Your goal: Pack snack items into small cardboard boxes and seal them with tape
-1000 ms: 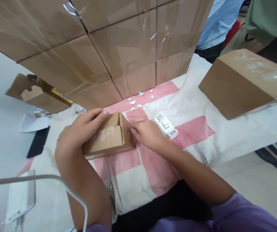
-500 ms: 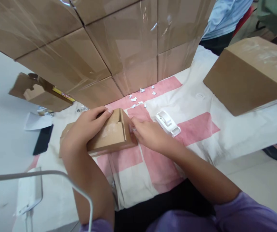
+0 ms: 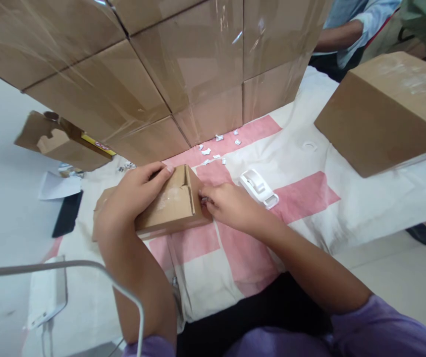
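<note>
Pink-and-white cloth point(image 3: 248, 253) lies under the small box point(image 3: 169, 207). The left hand point(image 3: 140, 188) holds its top; the right hand point(image 3: 228, 202) curls at the box's end; whether it grips anything, I can't tell. The box has stayed still, so it seems steady.

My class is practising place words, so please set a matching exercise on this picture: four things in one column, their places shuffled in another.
Things
1. left hand
2. small white scraps
3. right hand
4. white plastic device

Places
A. on the cloth, beside the right forearm
B. at the right-hand end of the small box
C. near the foot of the stacked boxes
D. on top of the small box

Pairs: 1-D, 2-C, 3-B, 4-A
</note>
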Tool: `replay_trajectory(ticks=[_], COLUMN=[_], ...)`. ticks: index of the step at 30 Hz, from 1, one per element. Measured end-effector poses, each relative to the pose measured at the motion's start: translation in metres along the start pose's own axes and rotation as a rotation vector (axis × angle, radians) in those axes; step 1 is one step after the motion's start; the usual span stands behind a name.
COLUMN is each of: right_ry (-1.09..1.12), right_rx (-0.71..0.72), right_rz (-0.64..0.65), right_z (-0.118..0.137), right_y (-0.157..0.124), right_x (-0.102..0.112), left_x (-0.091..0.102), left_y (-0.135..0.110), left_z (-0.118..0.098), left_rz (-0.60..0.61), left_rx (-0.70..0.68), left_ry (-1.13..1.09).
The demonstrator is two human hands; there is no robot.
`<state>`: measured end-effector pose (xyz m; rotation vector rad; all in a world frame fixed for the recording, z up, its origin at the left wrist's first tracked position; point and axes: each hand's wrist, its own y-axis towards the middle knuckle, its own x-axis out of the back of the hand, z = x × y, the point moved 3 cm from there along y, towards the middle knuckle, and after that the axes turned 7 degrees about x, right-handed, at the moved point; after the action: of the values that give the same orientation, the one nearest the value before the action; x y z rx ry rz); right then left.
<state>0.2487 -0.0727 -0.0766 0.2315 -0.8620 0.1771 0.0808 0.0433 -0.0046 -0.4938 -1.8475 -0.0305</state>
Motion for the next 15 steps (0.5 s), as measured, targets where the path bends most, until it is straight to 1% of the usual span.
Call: replay_trajectory(ticks=[3,7,10,15], right_ry=[-0.005,-0.030,-0.008,-0.024], right_rx=[0.028,-0.017,-0.046,-0.018], right_rz=[0.015,-0.040,-0.072,-0.067], right_z=[-0.003,-0.010,-0.012,-0.013], right_y=[-0.002,-0.002,-0.002,0.001], right_x=[0.005,0.008,0.006,-0.001], left_x=[0.001,0.000,0.000,0.000], left_y=[-0.001,-0.001,0.000,0.000], left_z=[-0.001,-0.001,0.000,0.001], left_rz=[0.008,0.001,0.005,-0.020], left_rx=[0.006,0.014,0.029,0.036], left_ry=[0.004,0.013,0.031,0.072])
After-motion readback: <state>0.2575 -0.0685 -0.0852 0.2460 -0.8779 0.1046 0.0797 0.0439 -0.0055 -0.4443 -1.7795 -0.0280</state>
